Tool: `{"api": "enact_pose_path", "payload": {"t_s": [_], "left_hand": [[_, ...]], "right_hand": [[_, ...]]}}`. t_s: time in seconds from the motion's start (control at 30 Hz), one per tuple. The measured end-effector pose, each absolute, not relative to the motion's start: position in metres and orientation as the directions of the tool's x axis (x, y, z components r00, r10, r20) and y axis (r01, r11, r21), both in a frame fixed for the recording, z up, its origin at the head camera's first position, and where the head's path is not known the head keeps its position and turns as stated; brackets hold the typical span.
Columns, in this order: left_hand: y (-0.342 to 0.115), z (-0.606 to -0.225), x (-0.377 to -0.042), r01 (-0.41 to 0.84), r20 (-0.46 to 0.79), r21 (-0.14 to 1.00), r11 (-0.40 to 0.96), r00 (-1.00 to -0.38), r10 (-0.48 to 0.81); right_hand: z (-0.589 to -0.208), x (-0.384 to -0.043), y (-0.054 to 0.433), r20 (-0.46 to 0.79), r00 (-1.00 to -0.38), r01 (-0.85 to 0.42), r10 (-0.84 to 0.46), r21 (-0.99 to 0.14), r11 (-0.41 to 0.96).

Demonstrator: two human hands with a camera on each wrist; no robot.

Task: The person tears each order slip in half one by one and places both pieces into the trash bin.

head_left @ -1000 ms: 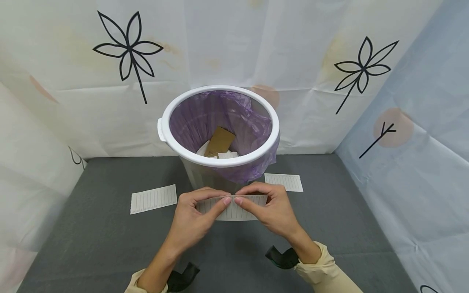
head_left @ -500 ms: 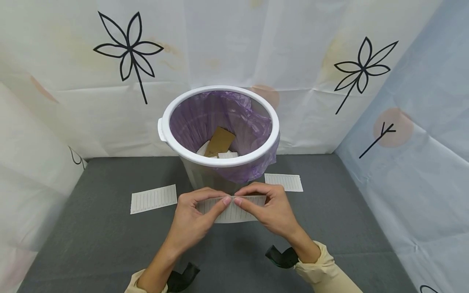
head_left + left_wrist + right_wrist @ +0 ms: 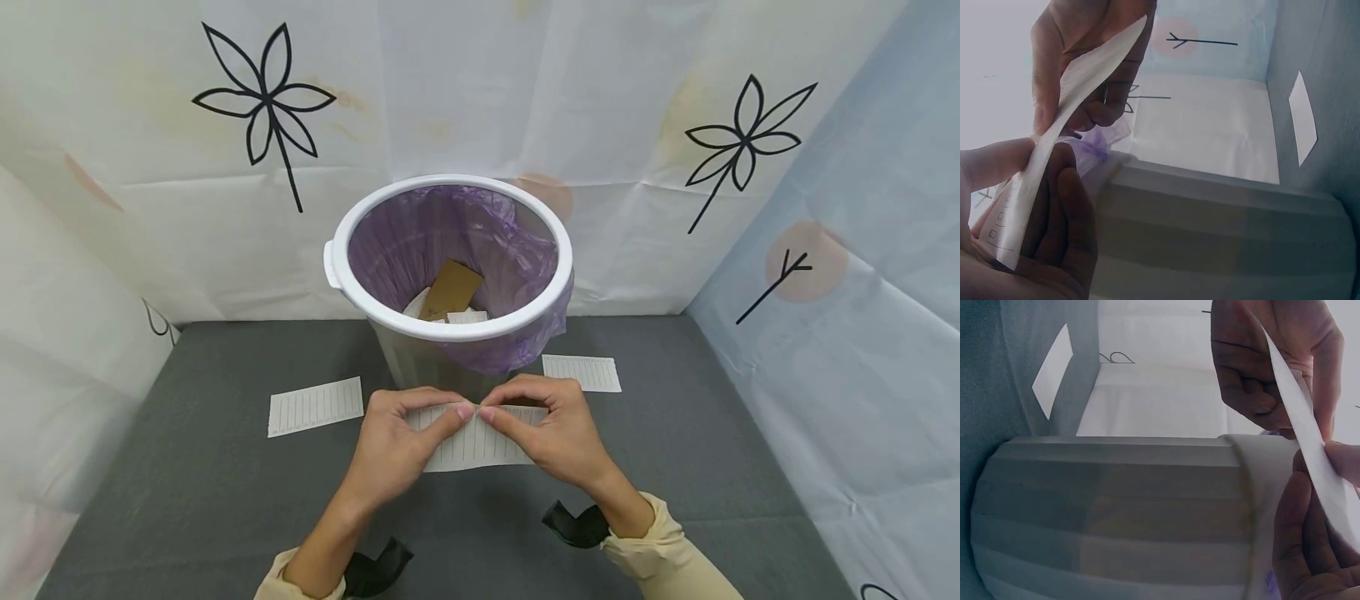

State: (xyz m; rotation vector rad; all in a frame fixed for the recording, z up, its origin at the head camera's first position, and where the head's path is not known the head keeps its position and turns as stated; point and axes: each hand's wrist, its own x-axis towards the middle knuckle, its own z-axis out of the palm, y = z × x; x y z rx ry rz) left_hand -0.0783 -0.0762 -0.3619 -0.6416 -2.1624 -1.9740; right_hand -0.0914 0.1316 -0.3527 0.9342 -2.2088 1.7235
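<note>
A lined white paper slip is held up in front of the bin, its lower edge slightly wavy. Close to the middle of its top edge, my left hand pinches it between thumb and fingers. My right hand pinches the same edge just beside, the two thumbtips nearly touching. From the left wrist, the slip appears nearly edge-on, thumbs on one side and fingers on the other. The right wrist view shows the slip likewise, bowed a little. No tear is visible in it.
Behind the hands stands a white-rimmed bin lined with a purple bag; brown card and white paper pieces lie inside. A lined slip lies left on the grey table, another slip right of the bin. Patterned cloth walls surround the table.
The lower edge of the held slip has swung down and toward me, so more of its lined face shows. Both hands keep their pinch in almost the same place.
</note>
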Motion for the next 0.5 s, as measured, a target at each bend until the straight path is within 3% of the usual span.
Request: {"api": "enact_pose_path", "payload": {"t_s": [0.27, 0.5], "left_hand": [[-0.0768, -0.3578, -0.0807, 0.222, 0.221, 0.975, -0.026, -0.942, 0.254], [-0.0757, -0.3558, -0.0811, 0.1, 0.132, 0.987, -0.125, -0.949, 0.286]], "right_hand": [[-0.3569, -0.0921, 0.1323, 0.561, -0.753, -0.626, -0.343, -0.772, 0.11], [-0.3579, -0.0905, 0.1323, 0.551, -0.772, -0.606, -0.317, -0.789, 0.104]]}}
